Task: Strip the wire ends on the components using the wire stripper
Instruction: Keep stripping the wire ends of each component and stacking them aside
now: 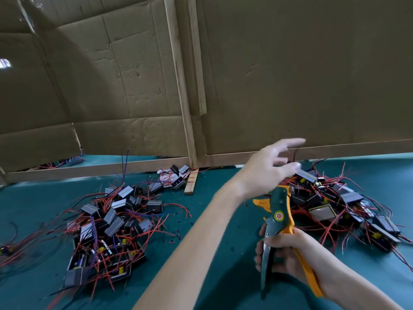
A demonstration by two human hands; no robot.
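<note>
My right hand point(288, 257) grips the handles of the orange and dark green wire stripper point(278, 217), its jaws pointing up and away from me. My left hand point(271, 168) hovers blurred above the near edge of the right pile of components point(342, 209), fingers spread and relaxed, holding nothing. These components are small dark blocks with red and black wires. A second pile of the same components point(109, 231) lies at the left, with some purple wires among the red ones.
A teal table surface point(223, 231) carries both piles and scattered bits of stripped insulation point(176, 233). Cardboard sheets on a wooden frame point(185, 97) wall off the back. A short wooden slat point(191, 183) lies by the frame's foot, with a few components point(176, 173) beside it.
</note>
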